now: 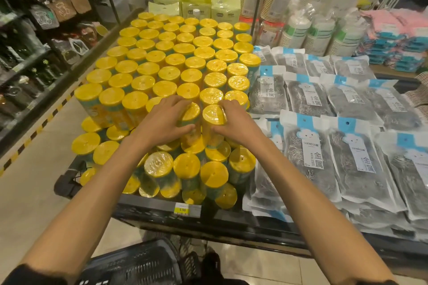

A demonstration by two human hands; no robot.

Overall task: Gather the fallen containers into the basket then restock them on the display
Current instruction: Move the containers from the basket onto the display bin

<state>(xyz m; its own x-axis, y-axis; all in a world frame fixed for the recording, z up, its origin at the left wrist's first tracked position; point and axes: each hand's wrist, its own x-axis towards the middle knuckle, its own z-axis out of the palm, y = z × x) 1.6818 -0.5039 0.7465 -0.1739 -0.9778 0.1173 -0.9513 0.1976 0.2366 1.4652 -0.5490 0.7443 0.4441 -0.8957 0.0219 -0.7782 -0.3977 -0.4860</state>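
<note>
Both hands are up on the counter (148, 207). The left hand (163, 120) curls round one yellow-lidded container (193, 112). The right hand (234, 120) wraps a second container (214, 116) just beside it, both upright. More containers (176, 58) stand packed beyond the fingers. The basket (139, 264) sits low, under the left forearm.
</note>
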